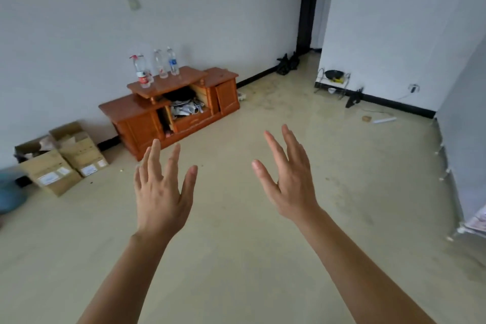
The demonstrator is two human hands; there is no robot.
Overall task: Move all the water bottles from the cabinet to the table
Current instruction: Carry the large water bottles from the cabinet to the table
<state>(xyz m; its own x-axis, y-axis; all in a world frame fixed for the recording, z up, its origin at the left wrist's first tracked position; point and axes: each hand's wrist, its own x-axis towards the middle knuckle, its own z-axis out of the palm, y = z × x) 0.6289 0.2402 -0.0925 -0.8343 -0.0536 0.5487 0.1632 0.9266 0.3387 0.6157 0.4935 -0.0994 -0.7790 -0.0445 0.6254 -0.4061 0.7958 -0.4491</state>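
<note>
Water bottles (160, 64): upright atop the cabinet (142, 126), well ahead. My left hand (160, 192) and right hand (289, 181): fingers spread, empty (readied to grasp, I judge).

We record a room in a home: wooden TV cabinet (168, 113) against white wall (79, 21), cardboard boxes (52, 173) on pale floor (236, 244), wire rack (332, 81) by black skirting (394, 105), dark doorway (310, 2).
</note>
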